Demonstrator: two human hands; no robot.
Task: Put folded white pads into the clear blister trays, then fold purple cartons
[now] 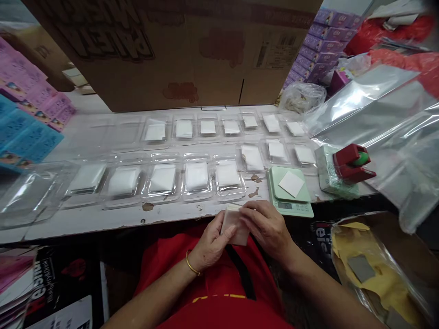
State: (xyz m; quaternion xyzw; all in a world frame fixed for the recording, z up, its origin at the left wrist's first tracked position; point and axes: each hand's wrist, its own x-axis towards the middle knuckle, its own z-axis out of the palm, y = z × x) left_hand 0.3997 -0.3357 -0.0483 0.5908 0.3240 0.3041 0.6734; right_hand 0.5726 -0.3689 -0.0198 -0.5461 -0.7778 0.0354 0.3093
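Just off the table's front edge, my left hand (213,240) is closed around a stack of white square sheets (235,228), thumb across its face. My right hand (267,228) has its fingers on the stack's upper right edge; whether it pinches single sheets is hard to make out. Beyond my right hand stands a pale green digital scale (291,206) with one white square sheet (291,183) on its plate. Clear plastic trays (230,193) stand in rows on the table, many with white square stacks (227,173) in them.
A large cardboard box (206,59) stands at the back. Pink and blue boxes (27,132) are piled left, purple boxes (318,41) back right. A red tape dispenser (350,160) sits right of the scale, near clear plastic sheeting (370,105). An open carton (370,269) is below right.
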